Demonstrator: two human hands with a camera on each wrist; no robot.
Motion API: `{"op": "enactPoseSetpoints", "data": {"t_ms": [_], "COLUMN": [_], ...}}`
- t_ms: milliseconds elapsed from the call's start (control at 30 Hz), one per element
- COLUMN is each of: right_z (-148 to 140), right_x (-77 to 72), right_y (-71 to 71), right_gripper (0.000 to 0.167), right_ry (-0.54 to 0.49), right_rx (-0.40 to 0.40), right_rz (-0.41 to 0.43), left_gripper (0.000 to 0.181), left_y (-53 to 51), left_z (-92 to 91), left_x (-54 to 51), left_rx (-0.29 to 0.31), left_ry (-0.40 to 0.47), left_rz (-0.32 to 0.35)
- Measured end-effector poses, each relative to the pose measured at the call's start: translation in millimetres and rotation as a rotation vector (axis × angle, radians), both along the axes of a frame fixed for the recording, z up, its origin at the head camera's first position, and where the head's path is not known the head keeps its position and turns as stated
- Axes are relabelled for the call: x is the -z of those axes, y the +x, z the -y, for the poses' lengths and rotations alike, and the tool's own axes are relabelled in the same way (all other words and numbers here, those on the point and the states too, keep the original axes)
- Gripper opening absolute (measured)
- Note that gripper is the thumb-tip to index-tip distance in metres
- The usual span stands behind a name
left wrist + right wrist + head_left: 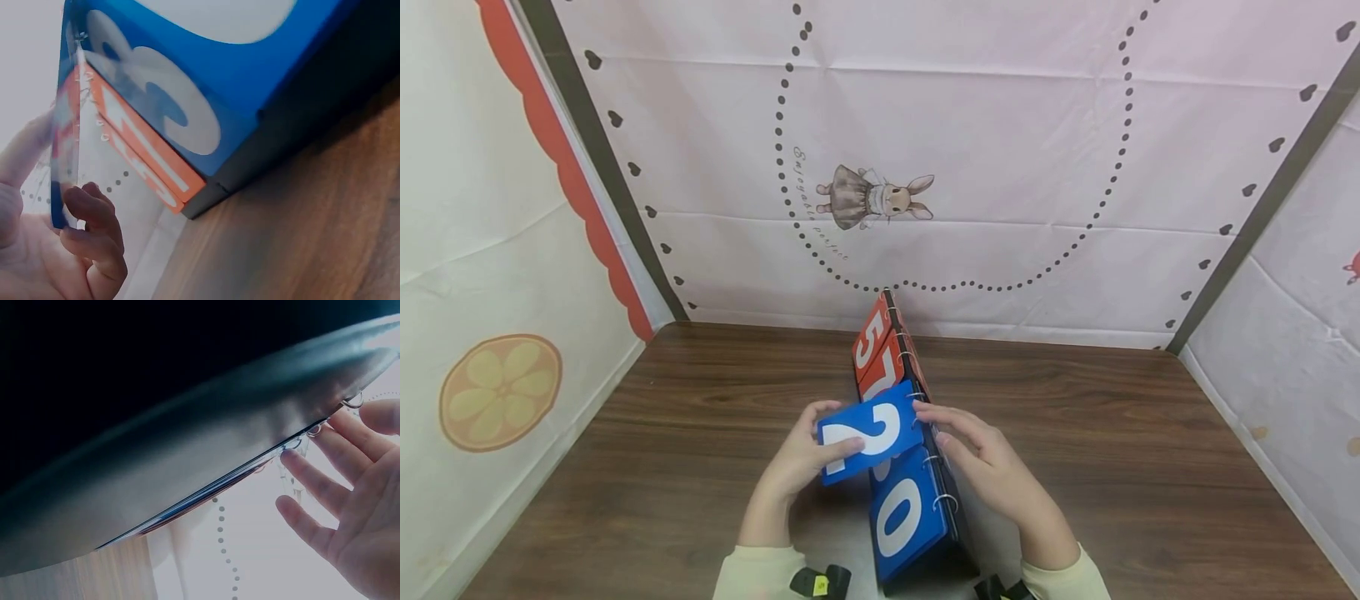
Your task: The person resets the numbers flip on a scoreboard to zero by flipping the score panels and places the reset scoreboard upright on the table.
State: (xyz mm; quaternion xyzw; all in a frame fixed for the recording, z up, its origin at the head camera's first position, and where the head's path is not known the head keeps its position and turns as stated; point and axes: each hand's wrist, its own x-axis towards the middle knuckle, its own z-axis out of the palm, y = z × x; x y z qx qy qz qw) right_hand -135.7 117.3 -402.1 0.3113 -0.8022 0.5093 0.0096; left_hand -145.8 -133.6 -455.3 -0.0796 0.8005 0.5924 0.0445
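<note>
A tabletop flip scoreboard (957, 546) stands lengthwise on the table, with red number cards (868, 337) at its far end and a blue card showing 0 (925, 521) at its near end. Between thumb and fingers, my left hand (793, 467) pinches a blue number card showing 2 (887, 454), lifted off the board's left face. A blue card with a 3 (150, 94) lies under it in the left wrist view. My right hand (1000, 471) has its fingers extended at the binding rings (314, 430) along the top edge; whether they touch is unclear.
The brown wood-grain table (730, 375) spreads to both sides of the board. Behind it hangs a white printed cloth (1000, 167) with a rabbit figure (880, 198). More white cloth (475, 275) walls the left and right sides.
</note>
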Motion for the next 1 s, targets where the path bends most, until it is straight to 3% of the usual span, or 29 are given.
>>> {"op": "enactPoseSetpoints", "data": {"t_ms": [500,767,1000], "right_z": [-7,-12,-12], "right_x": [0.0,3.9,9.8], "right_y": [-6.4,-14.3,-16.6], "right_gripper": [0.035,0.052,0.059], "right_ry": [-0.001,0.191,0.291], "right_rx": [0.098,0.210,0.215], "right_rz": [-0.013,0.108,0.181], "left_gripper": [0.089,0.088,0.089], "left_y": [-5.7,-6.1,-6.3], "left_z": [-18.2,-23.7,-25.5], "left_x": [11.4,12.4,13.7], "left_rx": [0.023,0.027,0.026], "left_ry": [-0.135,-0.173,-0.189], "left_rz": [0.005,0.005,0.007]}}
